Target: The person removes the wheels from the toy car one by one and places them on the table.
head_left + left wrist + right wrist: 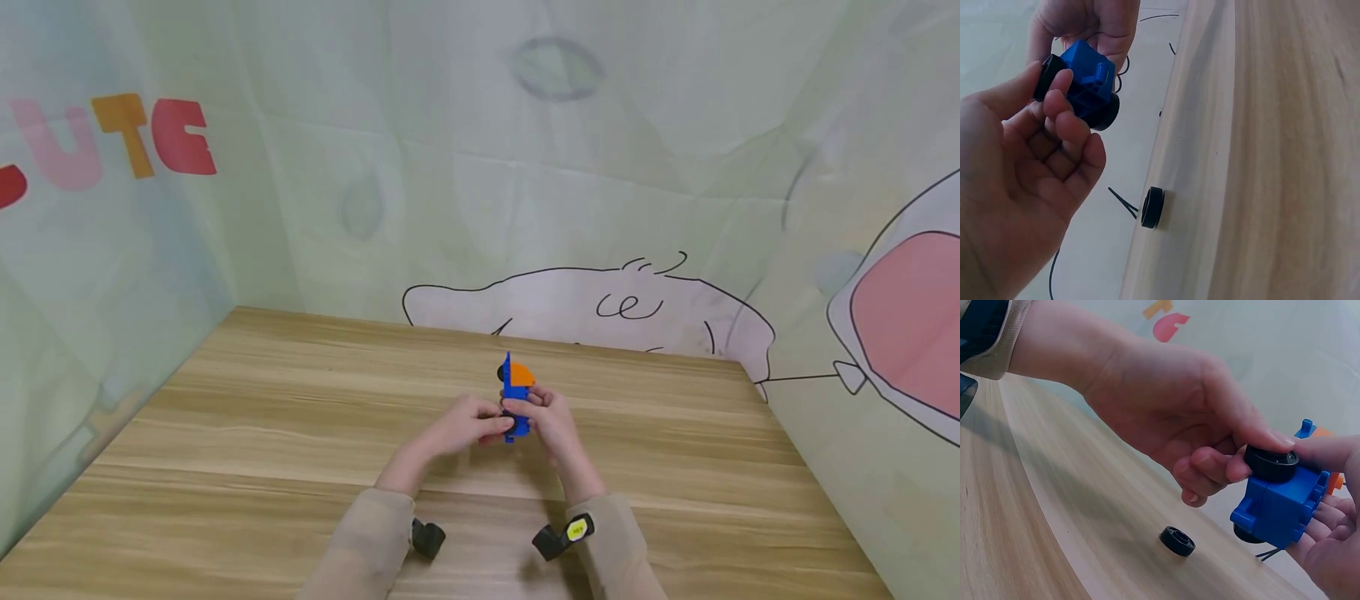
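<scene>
A toy car (517, 393) with a blue body and an orange part at its far end is held up over the table. My right hand (553, 423) grips the blue body from the right side. With thumb and fingers, my left hand (465, 425) pinches a black wheel (1272, 464) at the car's near end. A second black wheel (1105, 114) sits on the opposite side of that end. One loose black wheel (1177, 541) lies on the table below the hands; in the head view it does not show.
The wood-grain table (300, 400) stretches out around both hands. Printed cloth walls (465, 167) with letters and line drawings rise at its back and sides. Black wrist cameras (428, 540) stick out from both beige sleeves.
</scene>
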### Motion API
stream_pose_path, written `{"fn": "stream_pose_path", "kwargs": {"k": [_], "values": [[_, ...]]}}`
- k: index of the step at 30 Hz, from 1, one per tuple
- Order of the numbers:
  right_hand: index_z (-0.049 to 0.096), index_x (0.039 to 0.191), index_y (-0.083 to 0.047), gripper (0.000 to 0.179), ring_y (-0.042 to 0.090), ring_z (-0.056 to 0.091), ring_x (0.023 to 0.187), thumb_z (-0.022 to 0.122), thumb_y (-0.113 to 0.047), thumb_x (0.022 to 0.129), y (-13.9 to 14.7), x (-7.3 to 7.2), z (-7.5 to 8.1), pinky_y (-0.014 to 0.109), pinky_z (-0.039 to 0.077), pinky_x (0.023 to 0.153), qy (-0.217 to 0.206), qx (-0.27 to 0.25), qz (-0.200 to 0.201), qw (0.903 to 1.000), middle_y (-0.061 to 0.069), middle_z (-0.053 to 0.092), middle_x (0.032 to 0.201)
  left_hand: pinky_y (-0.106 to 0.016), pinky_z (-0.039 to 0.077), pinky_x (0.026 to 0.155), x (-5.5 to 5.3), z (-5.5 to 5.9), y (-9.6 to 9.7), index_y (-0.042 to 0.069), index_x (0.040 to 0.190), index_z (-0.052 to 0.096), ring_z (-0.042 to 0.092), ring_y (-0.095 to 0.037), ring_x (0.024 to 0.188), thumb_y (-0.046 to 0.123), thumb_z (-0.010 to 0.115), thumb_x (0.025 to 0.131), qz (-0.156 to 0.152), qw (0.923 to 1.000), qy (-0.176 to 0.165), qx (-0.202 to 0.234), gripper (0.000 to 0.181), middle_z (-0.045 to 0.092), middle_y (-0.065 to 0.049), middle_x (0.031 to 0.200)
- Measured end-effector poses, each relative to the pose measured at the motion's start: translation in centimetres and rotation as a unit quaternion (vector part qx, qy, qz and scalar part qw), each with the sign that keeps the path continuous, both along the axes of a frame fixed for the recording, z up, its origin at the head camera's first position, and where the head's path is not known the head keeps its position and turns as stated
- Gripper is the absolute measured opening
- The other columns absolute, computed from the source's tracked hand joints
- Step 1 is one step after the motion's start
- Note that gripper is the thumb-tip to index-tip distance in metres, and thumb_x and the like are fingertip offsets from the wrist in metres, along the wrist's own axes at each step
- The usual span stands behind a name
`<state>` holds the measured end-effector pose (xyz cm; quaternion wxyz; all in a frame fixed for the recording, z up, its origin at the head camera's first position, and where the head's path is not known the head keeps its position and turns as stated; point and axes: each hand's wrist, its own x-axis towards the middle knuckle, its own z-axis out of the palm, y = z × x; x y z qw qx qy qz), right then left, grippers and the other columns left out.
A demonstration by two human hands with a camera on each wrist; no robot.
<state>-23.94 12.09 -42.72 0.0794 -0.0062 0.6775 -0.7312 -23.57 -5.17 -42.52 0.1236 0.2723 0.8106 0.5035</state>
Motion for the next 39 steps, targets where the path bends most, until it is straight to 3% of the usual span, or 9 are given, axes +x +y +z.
{"fn": "stream_pose_path", "kwargs": {"k": [6, 12, 29, 39], "values": [[0.053, 0.124, 0.013, 0.041, 0.011, 0.069, 0.092, 0.065, -0.001, 0.088, -0.14, 0.11, 0.02, 0.026, 0.052, 0.091, 0.029, -0.021, 0.008, 0.9993, 0.023, 0.068, 0.117, -0.023, 0.036, 0.058, 0.22, 0.14, 0.23, -0.003, 0.083, 0.064, 0.044, -0.012, 0.058, 0.021, 0.057, 0.099, 0.022, 0.9983, -0.034, 0.042, 0.03, 0.048, 0.003, 0.062], [0.053, 0.124, 0.014, 0.04, 0.009, 0.068, 0.088, 0.064, 0.002, 0.087, -0.24, 0.07, 0.01, 0.02, 0.052, 0.086, 0.042, -0.042, 0.002, 0.9982, 0.029, 0.065, 0.119, -0.025, 0.038, 0.06, 0.41, 0.2, 0.55, -0.006, 0.085, 0.064, 0.046, -0.012, 0.059, 0.018, 0.056, 0.099, 0.036, 0.9944, -0.064, 0.075, 0.029, 0.05, 0.002, 0.064], [0.05, 0.123, 0.018, 0.04, 0.008, 0.069, 0.087, 0.062, 0.005, 0.087, -0.42, 0.02, -0.8, 0.021, 0.053, 0.085, 0.086, -0.071, -0.02, 0.9936, 0.026, 0.069, 0.111, -0.023, 0.033, 0.057, 0.52, 0.19, 0.84, -0.007, 0.079, 0.057, 0.042, -0.012, 0.056, 0.017, 0.055, 0.099, 0.051, 0.9921, -0.079, 0.084, 0.031, 0.045, 0.002, 0.061], [0.052, 0.122, 0.017, 0.039, 0.01, 0.07, 0.087, 0.063, 0.006, 0.086, -0.67, 0.18, -0.57, 0.022, 0.054, 0.084, 0.086, -0.09, -0.03, 0.9918, 0.024, 0.07, 0.108, -0.023, 0.031, 0.056, 0.48, 0.23, 0.89, -0.007, 0.077, 0.055, 0.04, -0.015, 0.056, 0.016, 0.055, 0.099, 0.058, 0.9909, -0.079, 0.092, 0.032, 0.045, -0.001, 0.062]]}}
